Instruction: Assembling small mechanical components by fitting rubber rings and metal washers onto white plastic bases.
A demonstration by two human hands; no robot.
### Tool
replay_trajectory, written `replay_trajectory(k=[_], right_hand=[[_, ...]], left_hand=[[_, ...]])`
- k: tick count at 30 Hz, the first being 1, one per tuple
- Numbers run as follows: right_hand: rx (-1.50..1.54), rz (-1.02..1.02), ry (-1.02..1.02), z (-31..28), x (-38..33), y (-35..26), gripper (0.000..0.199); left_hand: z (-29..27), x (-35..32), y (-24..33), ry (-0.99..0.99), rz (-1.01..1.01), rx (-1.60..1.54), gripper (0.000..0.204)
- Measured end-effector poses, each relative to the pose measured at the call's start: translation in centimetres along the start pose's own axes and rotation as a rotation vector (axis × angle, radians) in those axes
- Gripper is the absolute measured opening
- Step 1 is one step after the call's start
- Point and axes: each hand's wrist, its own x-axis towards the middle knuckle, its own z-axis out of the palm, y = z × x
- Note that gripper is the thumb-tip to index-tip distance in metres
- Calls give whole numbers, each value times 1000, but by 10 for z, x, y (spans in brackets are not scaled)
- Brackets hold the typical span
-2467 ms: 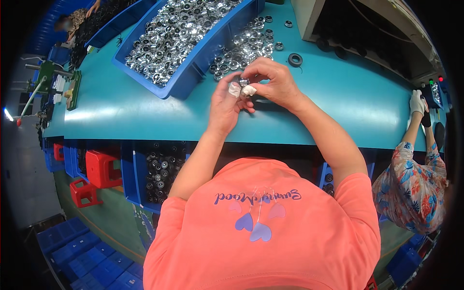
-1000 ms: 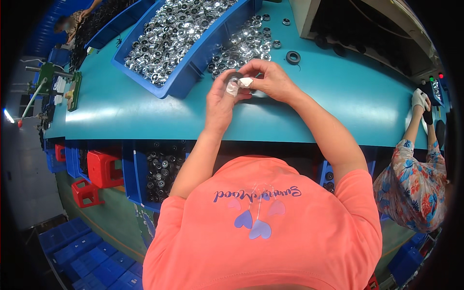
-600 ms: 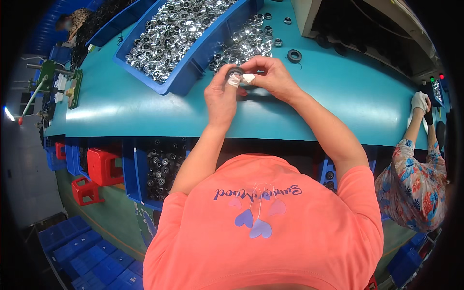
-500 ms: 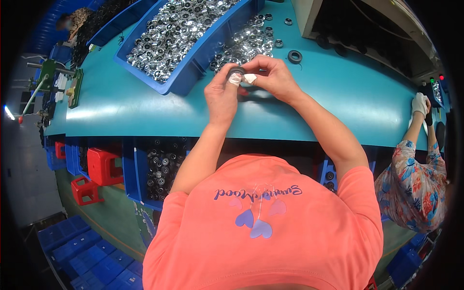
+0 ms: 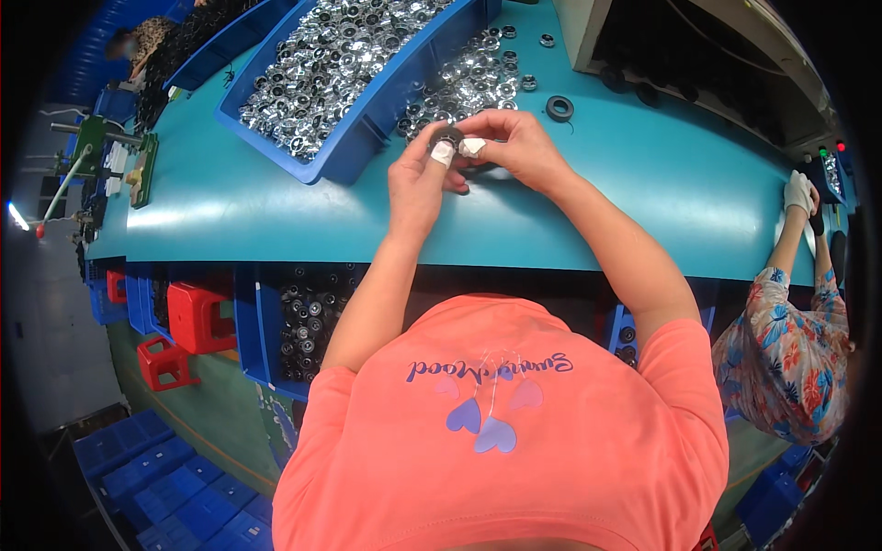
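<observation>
Both my hands meet over the near side of the blue-green table. A small black ring (image 5: 447, 135) is pinched in my left hand (image 5: 415, 188), with the thumb lying across it. My right hand (image 5: 522, 154) grips its right side between thumb and fingers. White tape is wrapped around both thumbs. Whether a silver hub sits inside the ring is hidden by my fingers. Just beyond the hands lie loose silver hubs (image 5: 478, 81) with dark centres. Another black ring (image 5: 559, 108), with a thin tail of rubber, rests apart to the right.
A long blue bin (image 5: 363, 138) heaped with silver hubs stands at the left. At the back right is an open-fronted machine housing (image 5: 581, 37). Bins of dark wheels (image 5: 308, 321) sit below the table edge. A co-worker's gloved hand (image 5: 797, 191) is at far right.
My left thumb has shifted slightly over the ring, and the right fingers have moved a little around it. Fingertips now show below the ring. The bin and loose hubs stay put.
</observation>
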Motion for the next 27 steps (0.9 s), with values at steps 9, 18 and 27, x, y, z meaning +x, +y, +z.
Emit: replay_trajectory(k=[9,18,27], right_hand=[[-23,-141,112,14,-8,5,26],[-2,-92,-40,8,-4,0,26],[166,75,-51,4,-1,1,31]], left_hand=[[-4,0,-1,22,-12,57,35],[-10,-5,-5,18,-8,-26,34],[-12,-3,1,-39,11,28,43]])
